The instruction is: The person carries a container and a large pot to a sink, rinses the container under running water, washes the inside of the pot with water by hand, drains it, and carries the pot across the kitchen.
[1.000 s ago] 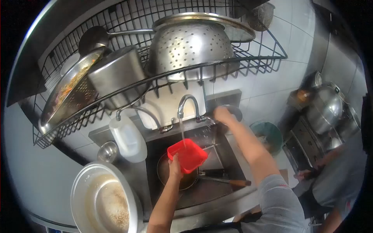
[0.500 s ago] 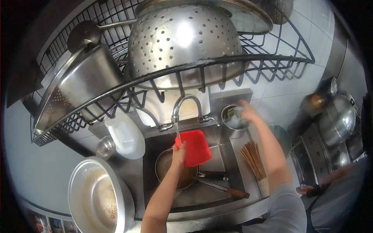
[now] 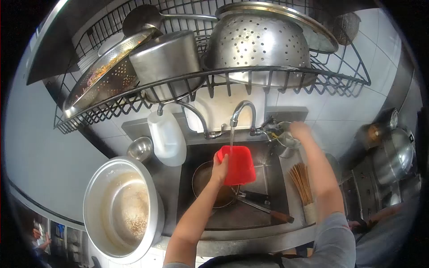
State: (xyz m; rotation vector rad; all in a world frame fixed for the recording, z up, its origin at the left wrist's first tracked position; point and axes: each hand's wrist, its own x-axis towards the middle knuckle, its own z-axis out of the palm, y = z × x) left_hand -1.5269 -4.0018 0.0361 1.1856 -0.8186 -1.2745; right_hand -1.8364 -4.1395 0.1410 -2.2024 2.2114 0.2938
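My left hand (image 3: pixel 219 169) grips a red square plastic container (image 3: pixel 239 167) by its left edge, fingers closed on it. The container is tilted beneath the curved tap (image 3: pixel 242 107), and a thin stream of water runs down to it. At the right of the tap, my right hand (image 3: pixel 300 131) is at the rim of a metal pot (image 3: pixel 288 151). Greenish-yellow and whitish material (image 3: pixel 277 133) shows at the pot's mouth. The right fingertips are blurred, so their grip is unclear. Below the red container, a pan (image 3: pixel 199 181) with brownish contents sits in the sink (image 3: pixel 223 221).
Overhead hangs a black wire rack (image 3: pixel 250 69) holding a colander (image 3: pixel 261 49) and other cookware. A large pale pot (image 3: pixel 156 214) and a white plastic jug (image 3: pixel 167 140) stand left. Wooden sticks (image 3: pixel 300 181) lie right of the sink. Another person's arm (image 3: pixel 386 212) shows at right.
The view has shifted, with the rack and sink now further right. The red container stays in my left hand under the water. My right hand remains at the metal pot, where material now protrudes leftward.
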